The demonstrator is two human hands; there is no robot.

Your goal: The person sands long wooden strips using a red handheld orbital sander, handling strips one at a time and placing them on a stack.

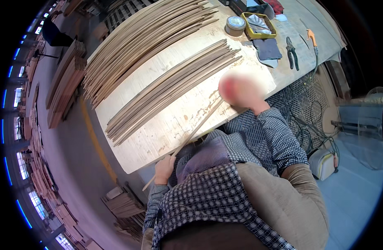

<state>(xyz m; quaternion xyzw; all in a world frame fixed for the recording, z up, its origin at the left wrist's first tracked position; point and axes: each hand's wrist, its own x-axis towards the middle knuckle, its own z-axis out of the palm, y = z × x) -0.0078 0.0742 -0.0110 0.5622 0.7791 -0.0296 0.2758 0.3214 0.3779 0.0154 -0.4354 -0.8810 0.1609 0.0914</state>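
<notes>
My left hand [164,169] is closed around the lower part of a long thin wooden strip [201,123] at the table's near edge. The strip slants up and to the right, and its far end runs under my right hand [244,92]. That hand is over the right part of the pale wooden table [179,121]. It is smeared by blur, with a reddish patch at its left, so its fingers and anything in them cannot be made out. Beyond the strip lies a bundle of similar strips [170,89], some light and some dark.
A larger pile of strips [145,46] covers the far left. At the far right are a round tin [235,26], a yellow tray [261,36], a dark cloth pad [268,49], pliers [291,52] and an orange air gun [311,36]. Hoses [301,125] hang below.
</notes>
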